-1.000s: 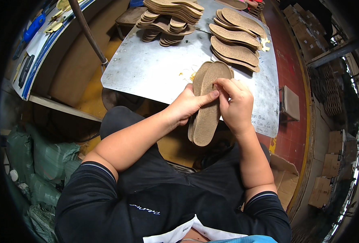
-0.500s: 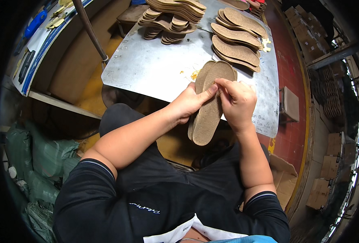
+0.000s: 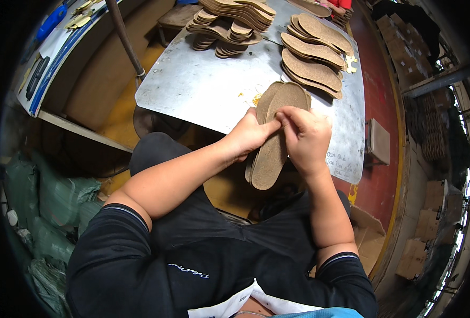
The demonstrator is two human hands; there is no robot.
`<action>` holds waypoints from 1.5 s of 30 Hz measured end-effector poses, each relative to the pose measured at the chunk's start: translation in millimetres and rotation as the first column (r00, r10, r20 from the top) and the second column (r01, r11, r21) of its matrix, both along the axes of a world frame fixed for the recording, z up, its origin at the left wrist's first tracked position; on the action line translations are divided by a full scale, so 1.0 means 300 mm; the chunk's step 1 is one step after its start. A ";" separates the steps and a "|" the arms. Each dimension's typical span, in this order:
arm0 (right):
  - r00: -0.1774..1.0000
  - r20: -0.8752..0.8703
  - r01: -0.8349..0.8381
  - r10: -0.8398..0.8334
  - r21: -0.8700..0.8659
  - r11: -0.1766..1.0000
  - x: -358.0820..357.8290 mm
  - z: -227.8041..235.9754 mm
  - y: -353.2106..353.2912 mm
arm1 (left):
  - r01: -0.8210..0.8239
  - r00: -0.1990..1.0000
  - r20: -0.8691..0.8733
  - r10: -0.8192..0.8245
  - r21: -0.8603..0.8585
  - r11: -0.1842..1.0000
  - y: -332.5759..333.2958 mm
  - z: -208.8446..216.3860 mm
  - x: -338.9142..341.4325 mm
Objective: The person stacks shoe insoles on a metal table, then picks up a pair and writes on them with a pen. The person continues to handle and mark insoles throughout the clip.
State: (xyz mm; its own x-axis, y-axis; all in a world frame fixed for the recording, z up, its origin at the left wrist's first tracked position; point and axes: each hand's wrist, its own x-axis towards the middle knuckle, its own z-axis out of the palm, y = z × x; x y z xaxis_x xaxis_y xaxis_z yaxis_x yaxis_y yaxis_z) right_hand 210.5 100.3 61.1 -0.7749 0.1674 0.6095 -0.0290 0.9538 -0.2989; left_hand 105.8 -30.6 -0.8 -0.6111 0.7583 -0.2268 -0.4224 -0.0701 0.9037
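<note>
Left hand [image 3: 249, 136]: fingers grasping the insoles [image 3: 268, 165] above the near edge of the tabletop [image 3: 192, 90]. Right hand [image 3: 308, 137]: fingers bent together at the top insole [image 3: 287, 98]; whether they grip it cannot be told. Beyond, stacks [image 3: 310, 63] rest.

Held insoles [image 3: 267, 169]: muted brown, finely speckled. Left stack [image 3: 234, 20]: brown, in light and dark bands along layered edges. Right stack [image 3: 310, 65]: warm tan-brown, speckled. Table [image 3: 187, 87]: silver-grey, mottled with dark smudges; dark handwriting [image 3: 341, 166] near one corner. Shirt [image 3: 203, 290]: black, with pale sleeve piping [image 3: 119, 207], white chest script [image 3: 189, 271] and white collar [image 3: 225, 307]. Trousers [image 3: 187, 220]: plain charcoal. Sacks [image 3: 62, 199]: dull green. Aisle [image 3: 374, 193]: brick red, bordered by a yellow stripe [image 3: 399, 159]. Stool [image 3: 379, 138]: beige. Cartons [image 3: 427, 224]: brown. Co-worker's garment [image 3: 342, 3]: bright red.
</note>
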 end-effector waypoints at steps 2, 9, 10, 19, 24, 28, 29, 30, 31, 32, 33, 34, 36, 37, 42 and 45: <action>0.999 0.034 -0.013 0.012 0.020 1.000 -0.001 0.000 -0.012 | -0.009 0.999 -0.037 0.009 -0.006 1.000 0.005 -0.021 -0.001; 0.996 0.035 -0.082 0.081 0.030 0.996 0.043 0.041 -0.129 | 0.021 0.979 -0.196 -0.049 -0.142 0.990 0.015 -0.058 -0.020; 0.994 0.018 -0.105 0.104 0.075 0.992 0.059 0.061 -0.154 | 0.016 0.988 -0.149 -0.033 -0.116 0.993 0.021 -0.040 -0.021; 0.926 0.265 -0.265 0.268 -0.048 0.963 0.214 0.269 -0.271 | 0.037 0.936 -0.340 -0.091 -0.162 0.986 0.035 -0.063 -0.013; 0.995 0.080 -0.044 0.056 -0.146 0.988 0.251 0.305 -0.097 | -0.078 0.949 -0.305 0.076 0.006 0.997 0.040 -0.090 -0.024; 0.799 0.007 -0.525 0.601 -0.481 0.702 0.249 0.316 -0.024 | -0.104 0.918 -0.384 0.099 0.009 0.995 0.048 -0.027 -0.065; 0.782 0.050 -0.504 0.621 -0.535 0.678 0.252 0.323 -0.030 | -0.109 0.898 -0.431 0.091 -0.016 0.994 0.043 -0.010 -0.070; 0.761 0.096 -0.479 0.641 -0.584 0.655 0.252 0.332 -0.033 | -0.113 0.869 -0.491 0.066 -0.066 0.991 0.035 0.025 -0.055; 0.736 0.141 -0.449 0.662 -0.631 0.633 0.251 0.340 -0.034 | -0.086 0.829 -0.557 0.048 -0.042 0.995 0.030 0.019 -0.044; 0.847 0.045 -0.387 0.530 -0.633 0.670 0.247 0.330 -0.012 | -0.047 0.782 -0.623 0.030 -0.011 0.999 0.032 0.016 -0.033; 0.899 -0.082 -0.367 0.430 -0.676 0.639 0.244 0.309 0.037 | -0.002 0.732 -0.681 0.014 0.019 1.000 0.034 0.041 -0.011; 0.926 -0.210 -0.365 0.313 -0.709 0.603 0.241 0.287 0.086 | 0.048 0.699 -0.706 -0.112 -0.110 0.993 0.011 0.071 0.015; 0.951 -0.245 -0.305 0.186 -0.664 0.682 0.219 0.291 0.151 | 0.073 0.578 -0.791 -0.201 -0.196 0.978 -0.013 0.095 0.052; 0.973 -0.162 -0.228 0.163 -0.617 0.753 0.213 0.300 0.187 | 0.091 0.518 -0.811 -0.272 -0.263 0.960 -0.019 0.107 0.067; 0.933 0.330 0.234 0.146 -0.861 0.452 0.180 0.145 0.375 | 0.111 0.408 -0.850 -0.333 -0.315 0.942 -0.038 0.121 0.105; 0.922 0.374 0.317 0.100 -0.878 0.358 0.147 0.029 0.424 | 0.094 0.391 -0.863 -0.321 -0.309 0.946 -0.051 0.122 0.079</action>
